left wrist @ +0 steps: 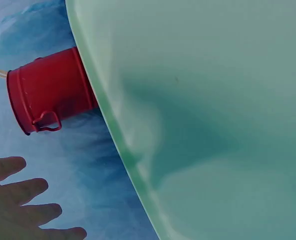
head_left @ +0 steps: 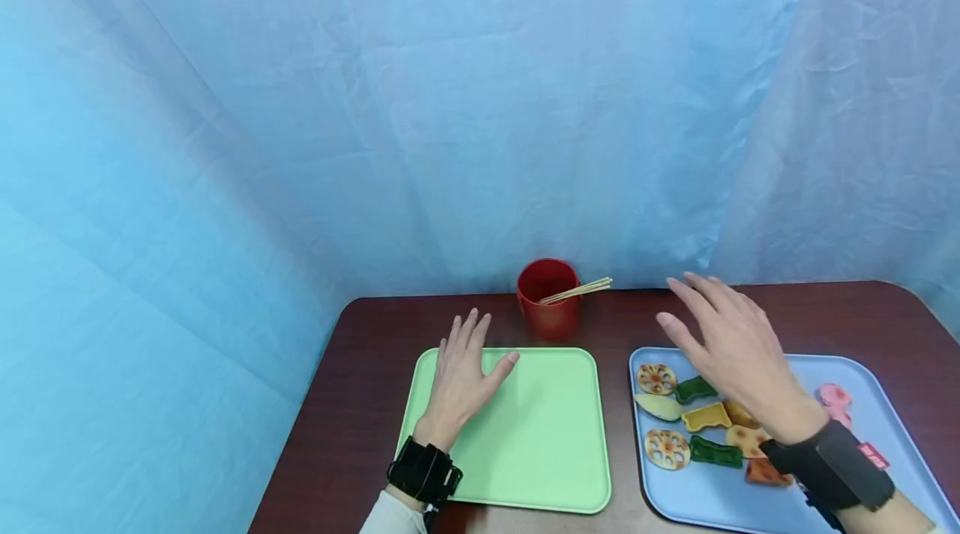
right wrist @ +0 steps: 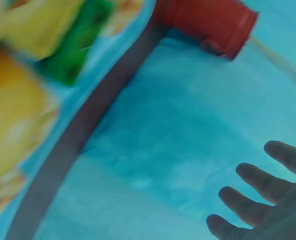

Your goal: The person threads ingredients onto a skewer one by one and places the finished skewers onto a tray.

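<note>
My left hand (head_left: 461, 384) hovers over the left part of a green tray (head_left: 540, 442), fingers straight, thumb spread, holding nothing. In the left wrist view its fingers (left wrist: 30, 190) point past the tray's edge. My right hand (head_left: 731, 346) is above the far-left part of a blue tray (head_left: 697, 501), fingers extended and holding nothing; its shape also shows in the right wrist view (right wrist: 272, 200). Under and beside it lie lotus root slices (head_left: 667, 449), green pepper pieces (head_left: 716, 452), a yellow piece (head_left: 706, 417) and a brown piece (head_left: 767, 472). The hand and wrist hide part of the tray.
Behind the green tray stands a red bucket (head_left: 551, 320) with a small handle, several thin wooden sticks (head_left: 592, 287) leaning out rightward. Pink pieces (head_left: 836, 396) lie on the blue tray's right. A dark wooden table (head_left: 345, 401) carries everything; blue cloth (head_left: 450, 117) hangs behind.
</note>
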Demonstrator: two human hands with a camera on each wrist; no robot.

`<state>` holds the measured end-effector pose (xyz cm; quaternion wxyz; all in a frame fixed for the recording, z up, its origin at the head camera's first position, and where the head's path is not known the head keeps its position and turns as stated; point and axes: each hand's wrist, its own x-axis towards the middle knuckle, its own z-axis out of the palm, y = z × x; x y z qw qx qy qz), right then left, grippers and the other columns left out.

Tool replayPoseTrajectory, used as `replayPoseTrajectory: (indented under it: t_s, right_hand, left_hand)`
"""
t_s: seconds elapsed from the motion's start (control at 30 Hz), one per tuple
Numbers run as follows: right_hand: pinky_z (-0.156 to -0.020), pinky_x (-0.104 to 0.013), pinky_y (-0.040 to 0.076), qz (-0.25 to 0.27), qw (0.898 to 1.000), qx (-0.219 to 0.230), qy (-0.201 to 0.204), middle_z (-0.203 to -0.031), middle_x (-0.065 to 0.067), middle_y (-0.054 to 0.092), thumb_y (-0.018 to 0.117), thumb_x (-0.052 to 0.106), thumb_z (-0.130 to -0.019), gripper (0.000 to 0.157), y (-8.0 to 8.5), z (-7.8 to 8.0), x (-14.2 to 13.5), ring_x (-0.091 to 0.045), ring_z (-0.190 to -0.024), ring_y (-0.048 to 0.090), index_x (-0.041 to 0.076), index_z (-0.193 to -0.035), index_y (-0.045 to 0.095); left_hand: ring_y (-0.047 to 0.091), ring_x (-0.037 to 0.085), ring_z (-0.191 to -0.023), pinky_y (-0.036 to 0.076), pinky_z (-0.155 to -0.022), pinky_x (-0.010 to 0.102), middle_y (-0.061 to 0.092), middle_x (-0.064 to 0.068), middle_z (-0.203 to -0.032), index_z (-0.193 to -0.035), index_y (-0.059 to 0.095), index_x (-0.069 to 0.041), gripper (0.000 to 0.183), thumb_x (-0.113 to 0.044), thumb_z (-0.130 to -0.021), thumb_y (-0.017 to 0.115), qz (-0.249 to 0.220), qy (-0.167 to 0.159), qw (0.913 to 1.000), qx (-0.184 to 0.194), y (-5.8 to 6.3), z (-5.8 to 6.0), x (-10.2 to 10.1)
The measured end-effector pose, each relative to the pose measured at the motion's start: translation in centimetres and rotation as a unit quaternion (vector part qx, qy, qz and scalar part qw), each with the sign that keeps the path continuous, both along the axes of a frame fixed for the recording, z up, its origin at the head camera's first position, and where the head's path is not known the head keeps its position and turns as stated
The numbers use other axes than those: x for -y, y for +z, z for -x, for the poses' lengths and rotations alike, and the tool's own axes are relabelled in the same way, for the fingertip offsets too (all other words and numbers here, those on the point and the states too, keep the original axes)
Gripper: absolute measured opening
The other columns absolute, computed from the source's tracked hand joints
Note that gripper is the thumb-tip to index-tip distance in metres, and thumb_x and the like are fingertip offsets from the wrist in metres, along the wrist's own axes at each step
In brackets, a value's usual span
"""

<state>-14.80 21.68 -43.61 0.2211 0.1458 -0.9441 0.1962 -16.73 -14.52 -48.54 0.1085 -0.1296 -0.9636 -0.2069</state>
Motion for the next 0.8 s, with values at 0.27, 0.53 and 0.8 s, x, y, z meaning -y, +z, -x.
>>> replayPoseTrajectory:
  t_s: [0.27, 0.53, 0.8]
  right_hand:
    - [-0.091, -0.059, 0.04, 0.031, 0.99, -0.126, 0.057, -0.129, -0.018, 0.057, 0.071, 0.028, -0.083, 0.05, 1.9, 1.8, 3.6, -0.037, -0.119, 0.049, 0.004, -0.126, 0.063]
    - [-0.09, -0.057, 0.041, 0.031, 0.983, -0.159, 0.086, -0.125, -0.016, 0.06, 0.074, 0.022, -0.081, 0.042, 2.5, 3.2, 5.9, -0.035, -0.118, 0.05, 0.005, -0.119, 0.068]
    - [-0.087, -0.054, 0.044, 0.034, 0.978, -0.181, 0.098, -0.119, -0.016, 0.062, 0.075, 0.013, -0.079, 0.025, 2.6, 3.7, 6.7, -0.033, -0.111, 0.054, 0.005, -0.103, 0.072]
  left_hand:
    - [0.019, 0.033, -0.143, 0.022, -0.108, 0.058, 0.031, 0.01, -0.155, -0.15, 0.039, -0.014, 0.083, -0.071, -0.089, 0.039, -0.025, 0.003, 0.9996, 0.011, 0.3, -0.4, -0.4]
    - [0.019, 0.032, -0.143, 0.023, -0.108, 0.057, 0.031, 0.011, -0.154, -0.149, 0.04, -0.013, 0.082, -0.07, -0.089, 0.041, -0.04, 0.002, 0.9991, 0.013, 0.4, -0.6, -0.5]
    - [0.019, 0.033, -0.143, 0.024, -0.107, 0.057, 0.032, 0.011, -0.154, -0.149, 0.042, -0.012, 0.083, -0.07, -0.089, 0.04, -0.049, -0.002, 0.9987, 0.015, 0.2, -0.9, -0.6]
